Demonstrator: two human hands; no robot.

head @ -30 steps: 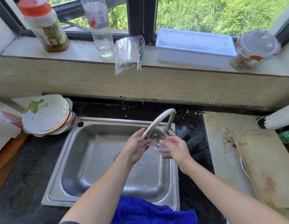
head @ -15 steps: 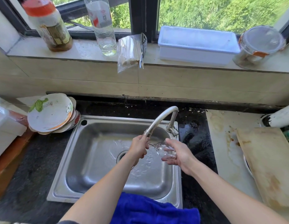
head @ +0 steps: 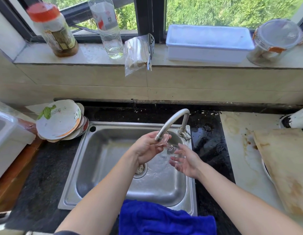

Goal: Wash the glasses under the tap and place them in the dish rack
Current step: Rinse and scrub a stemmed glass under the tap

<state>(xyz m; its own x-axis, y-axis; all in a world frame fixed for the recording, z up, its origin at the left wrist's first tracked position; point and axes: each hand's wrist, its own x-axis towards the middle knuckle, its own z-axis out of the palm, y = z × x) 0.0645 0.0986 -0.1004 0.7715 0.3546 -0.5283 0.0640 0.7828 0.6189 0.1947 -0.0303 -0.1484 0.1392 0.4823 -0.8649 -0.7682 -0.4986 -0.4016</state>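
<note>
A clear stemmed glass (head: 171,148) lies sideways under the mouth of the curved steel tap (head: 172,121), over the steel sink (head: 103,150). Water runs over it. My left hand (head: 147,148) grips the glass's foot end beside the spout. My right hand (head: 186,160) cups the bowl end from below with fingers spread. The white dish rack (head: 6,139) shows only partly at the left edge.
A stack of dirty plates (head: 60,121) leans at the sink's back left corner. A blue towel (head: 164,217) hangs over the sink's front rim. A worn cutting board (head: 286,167) lies on the right counter. Bottles, a white box (head: 208,43) and a jar stand on the windowsill.
The glass has been turned under the tap. My right hand's fingers have loosened and spread under the bowl. The view has shifted slightly, and the drain now shows.
</note>
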